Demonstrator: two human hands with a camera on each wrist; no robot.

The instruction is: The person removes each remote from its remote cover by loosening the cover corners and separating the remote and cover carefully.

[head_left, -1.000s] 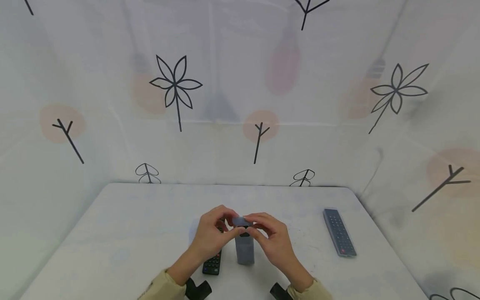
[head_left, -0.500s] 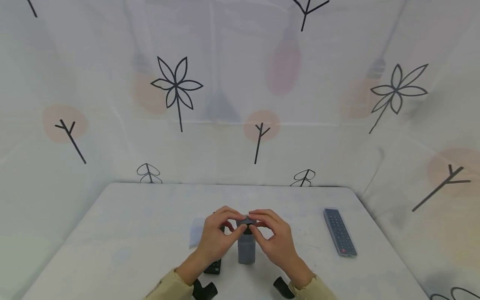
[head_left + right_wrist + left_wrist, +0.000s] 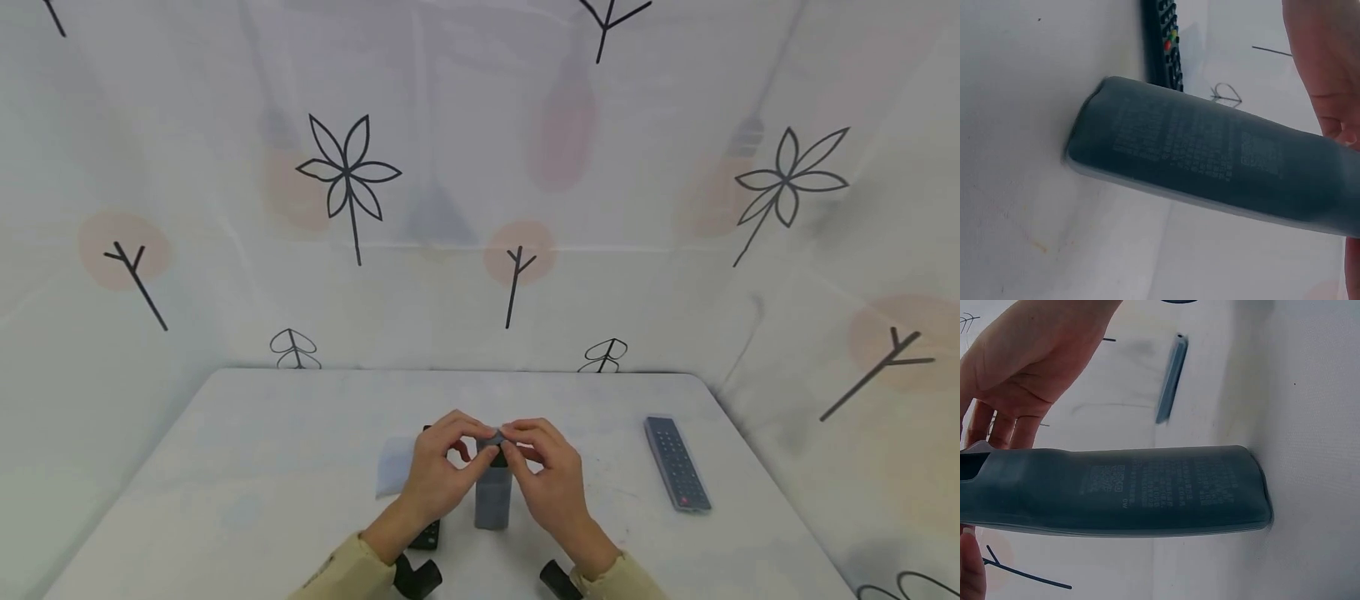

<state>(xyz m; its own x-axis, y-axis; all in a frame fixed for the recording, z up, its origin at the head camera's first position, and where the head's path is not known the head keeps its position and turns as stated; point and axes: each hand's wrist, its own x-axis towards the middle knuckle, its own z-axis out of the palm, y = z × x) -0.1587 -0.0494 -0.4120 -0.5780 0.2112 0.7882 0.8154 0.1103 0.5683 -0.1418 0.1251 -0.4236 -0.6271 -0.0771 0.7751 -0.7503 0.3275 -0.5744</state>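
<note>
A person's left hand and right hand pinch the top of a blue-grey covered remote held roughly on end over the white desk, a step that looks like working the cover's mouth and seems to call next for an even, two-handed pull. A black remote shows at eight o'clock from it, a pale translucent sheet at nine and a second covered remote at three, before a leaf-printed backdrop at twelve.

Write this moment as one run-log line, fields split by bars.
left hand: pinches top of sleeved remote | right hand: likewise | pose: upright on table | black remote: partly hidden
</note>
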